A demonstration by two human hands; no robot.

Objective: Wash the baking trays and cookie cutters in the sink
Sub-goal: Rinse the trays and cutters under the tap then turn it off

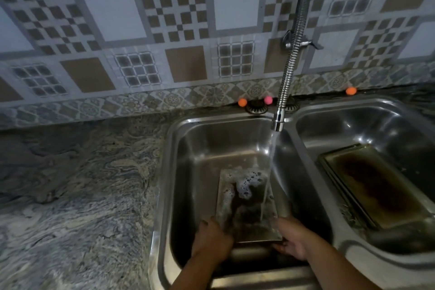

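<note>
i can't see my left hand (pixel 213 239) fingertips, hidden behind the soapy tray (pixel 247 205) edge. under my right hand (pixel 293 240) fingers the tray's underside is hidden. both forearms are cut off by the bottom edge.

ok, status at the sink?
Left hand and right hand both grip the soapy tray, left basin. Tap running. Second stained tray waits, right basin. Nothing obstructing.

Both bare forearms reach forward, roughly parallel. Left hand (pixel 211 239) palm-down, fingers curled, gripping. Right hand (pixel 292 240) turned thumb-up, fingers wrapped underneath, gripping. Hands apart, level.
</note>
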